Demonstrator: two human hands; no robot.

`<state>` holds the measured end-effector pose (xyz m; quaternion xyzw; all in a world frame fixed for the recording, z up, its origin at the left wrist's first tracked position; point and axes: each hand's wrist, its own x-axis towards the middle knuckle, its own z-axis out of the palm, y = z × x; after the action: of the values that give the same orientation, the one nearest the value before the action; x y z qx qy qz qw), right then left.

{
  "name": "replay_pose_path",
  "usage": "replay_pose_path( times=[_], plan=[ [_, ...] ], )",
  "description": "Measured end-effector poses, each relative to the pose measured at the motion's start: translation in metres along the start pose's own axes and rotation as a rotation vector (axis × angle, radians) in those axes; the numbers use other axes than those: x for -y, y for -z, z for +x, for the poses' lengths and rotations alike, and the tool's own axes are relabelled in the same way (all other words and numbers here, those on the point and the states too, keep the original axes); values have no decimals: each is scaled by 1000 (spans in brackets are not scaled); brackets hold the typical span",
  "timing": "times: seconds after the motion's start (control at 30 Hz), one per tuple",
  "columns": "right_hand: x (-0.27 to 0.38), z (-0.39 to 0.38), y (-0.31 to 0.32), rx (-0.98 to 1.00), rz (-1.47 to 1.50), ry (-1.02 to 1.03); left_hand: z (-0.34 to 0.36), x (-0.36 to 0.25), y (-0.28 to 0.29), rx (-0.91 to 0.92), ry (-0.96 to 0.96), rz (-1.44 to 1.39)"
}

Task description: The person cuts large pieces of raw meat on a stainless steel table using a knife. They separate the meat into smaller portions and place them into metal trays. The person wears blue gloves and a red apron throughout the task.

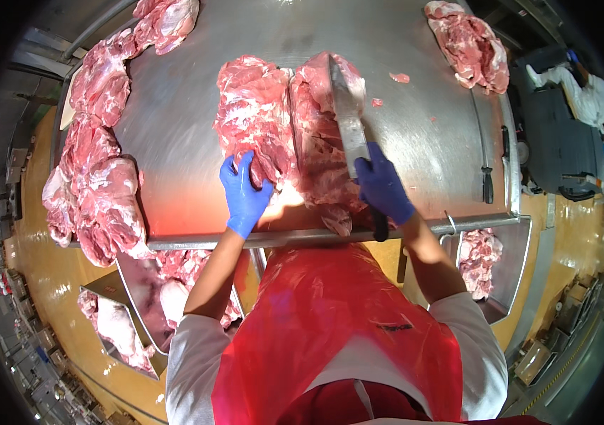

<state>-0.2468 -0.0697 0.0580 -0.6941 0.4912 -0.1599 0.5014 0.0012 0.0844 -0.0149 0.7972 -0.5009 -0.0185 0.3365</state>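
Observation:
Two long slabs of raw meat lie side by side on the steel table, the left slab [251, 95] and the right slab [312, 134]; I cannot tell whether they are joined. My left hand [247, 197], in a blue glove, grips the near end of the left slab with bent fingers and thumb. Wrapped round the dark handle of a large butcher's knife [348, 124] is my right hand [381, 185], also gloved in blue. The broad blade points away from me, over the right slab's right side. A small meat flap [336, 219] lies at the near edge.
More meat pieces [100, 177] line the table's left side, and another piece [466, 46] sits far right. A sharpening steel [487, 185] lies at the right edge. Metal bins [518, 283] holding meat stand below the table's front edge [302, 241]. Small scraps [400, 78] dot the table.

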Motion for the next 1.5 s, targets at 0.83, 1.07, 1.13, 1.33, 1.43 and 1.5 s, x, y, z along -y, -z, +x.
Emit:
replay_pose_path(
  times=[0.83,1.07,1.13,1.33,1.43,1.5],
  plan=[
    [-55,-22,-151,-28,-464,156,42,29,8,270,294,-825],
    [-70,-25,-152,-121,-325,111,96,-26,28,491,643,-850],
    [-64,-36,-133,-29,-253,90,115,-23,31,501,657,-947],
    [-68,-24,-138,-92,-276,153,149,-26,50,784,638,-1056],
    [-80,-38,-139,-69,-221,203,160,-32,64,892,601,-1070],
    [-89,-76,-120,101,-117,124,163,-38,83,810,623,-1115]
  ],
)
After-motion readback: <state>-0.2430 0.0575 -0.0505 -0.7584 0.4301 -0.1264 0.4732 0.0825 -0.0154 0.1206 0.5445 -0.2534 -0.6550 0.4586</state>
